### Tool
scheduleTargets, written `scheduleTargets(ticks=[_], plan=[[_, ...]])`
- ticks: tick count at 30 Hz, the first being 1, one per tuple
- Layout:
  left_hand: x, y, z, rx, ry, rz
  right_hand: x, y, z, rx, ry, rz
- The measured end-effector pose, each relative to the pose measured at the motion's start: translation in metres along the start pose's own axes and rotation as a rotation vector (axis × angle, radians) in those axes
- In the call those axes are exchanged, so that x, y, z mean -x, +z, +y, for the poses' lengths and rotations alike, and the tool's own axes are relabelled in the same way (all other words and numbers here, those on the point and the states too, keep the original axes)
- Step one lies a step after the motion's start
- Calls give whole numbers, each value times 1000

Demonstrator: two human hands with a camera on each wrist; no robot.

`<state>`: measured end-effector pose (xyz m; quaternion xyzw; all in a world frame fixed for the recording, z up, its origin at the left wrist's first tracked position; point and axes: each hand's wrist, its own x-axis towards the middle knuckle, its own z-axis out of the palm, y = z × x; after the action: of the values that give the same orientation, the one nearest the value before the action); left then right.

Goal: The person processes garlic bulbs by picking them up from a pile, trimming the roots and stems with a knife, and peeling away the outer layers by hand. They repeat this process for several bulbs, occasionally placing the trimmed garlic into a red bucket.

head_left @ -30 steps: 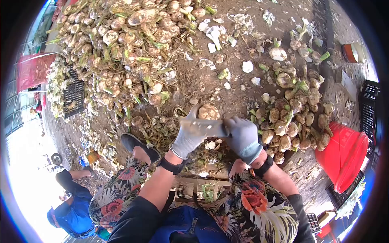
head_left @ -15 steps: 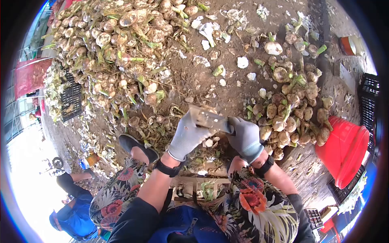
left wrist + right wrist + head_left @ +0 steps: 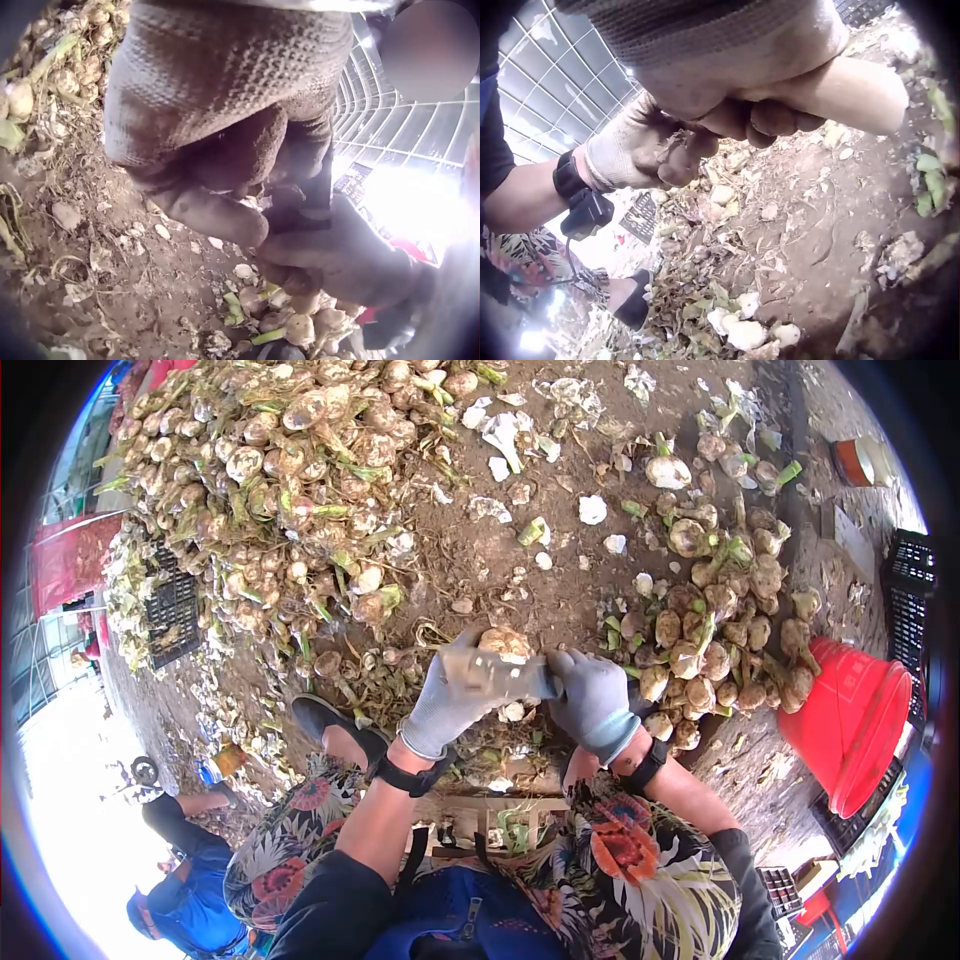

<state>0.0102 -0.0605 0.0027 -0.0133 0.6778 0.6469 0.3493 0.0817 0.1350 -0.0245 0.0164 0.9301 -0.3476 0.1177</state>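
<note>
In the head view, my gloved left hand (image 3: 440,705) holds a garlic bulb (image 3: 505,643) whose top shows just beyond a broad knife blade (image 3: 510,675). My gloved right hand (image 3: 592,700) grips the knife; its pale wooden handle (image 3: 862,94) sticks out of the fist in the right wrist view. The blade lies across the near side of the bulb, between the two hands, and looks blurred. From the left wrist, the left fingers (image 3: 217,217) are curled close to the right hand (image 3: 337,255), and the bulb is mostly hidden there.
A large heap of garlic (image 3: 290,470) covers the ground at the upper left. A smaller pile (image 3: 710,630) lies on the right beside a red bucket (image 3: 845,725). Black crates (image 3: 910,600) stand at the far right. Peels and trimmings litter the soil. Another person (image 3: 190,880) sits at the lower left.
Half a second ago the blade tilted over the bulb and mostly hid it; now it lies more level and the bulb shows behind it. Both hands keep their hold. The view has shifted slightly.
</note>
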Motion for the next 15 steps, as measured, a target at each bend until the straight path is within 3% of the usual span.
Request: scheduleTargets(ticks=[2,3,4,7,9,10,12,13,14,15], plan=[[2,7,26,-225,-139,-87,-6,9,19,-134,236,-30],[12,18,39,-203,-21,-135,-7,11,40,-83,414,-153],[15,25,41,-175,0,-159,-8,6,41,-42,469,-209],[4,25,33,-260,-16,-80,-5,8,46,-190,453,-81],[3,16,20,-735,146,-132,-7,6,33,-389,326,-130],[2,13,17,-740,144,-135,-8,0,23,-394,328,-128],[0,6,11,-1324,384,-353,-13,-15,4,-425,172,-153],[4,1,4,-1394,507,-376,-13,-9,4,-376,87,-182],[6,-2,10,-1397,505,-376,-10,0,9,-378,85,-182],[7,-5,16,-1407,574,-375,-8,10,20,-236,251,-359]])
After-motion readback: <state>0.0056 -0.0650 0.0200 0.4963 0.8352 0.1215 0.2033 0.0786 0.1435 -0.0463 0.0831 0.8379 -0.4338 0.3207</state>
